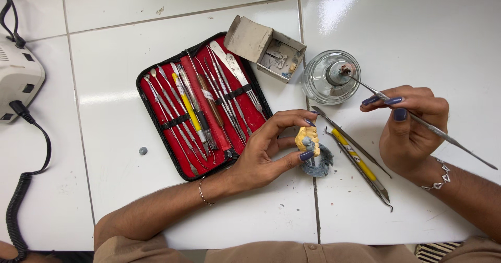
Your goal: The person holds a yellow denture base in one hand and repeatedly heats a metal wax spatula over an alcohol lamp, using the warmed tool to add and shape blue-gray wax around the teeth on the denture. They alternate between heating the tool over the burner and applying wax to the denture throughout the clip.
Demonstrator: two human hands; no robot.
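My left hand (266,151) pinches a small yellow tooth model (307,138) between thumb and fingertips, just above a lump of grey-blue wax (319,165) on the white tiles. My right hand (409,127) grips a thin metal carving tool (443,133) like a pen. The tool's tip rests at the wick of a small glass spirit lamp (322,80). Two more instruments lie between my hands, a plain metal tool (348,138) and a yellow-handled tool (360,164).
An open red-lined case (156,132) holding several metal instruments lies to the left. A small open cardboard box (269,49) sits behind it. A white device (18,78) with a coiled black cord (21,190) stands at the far left edge.
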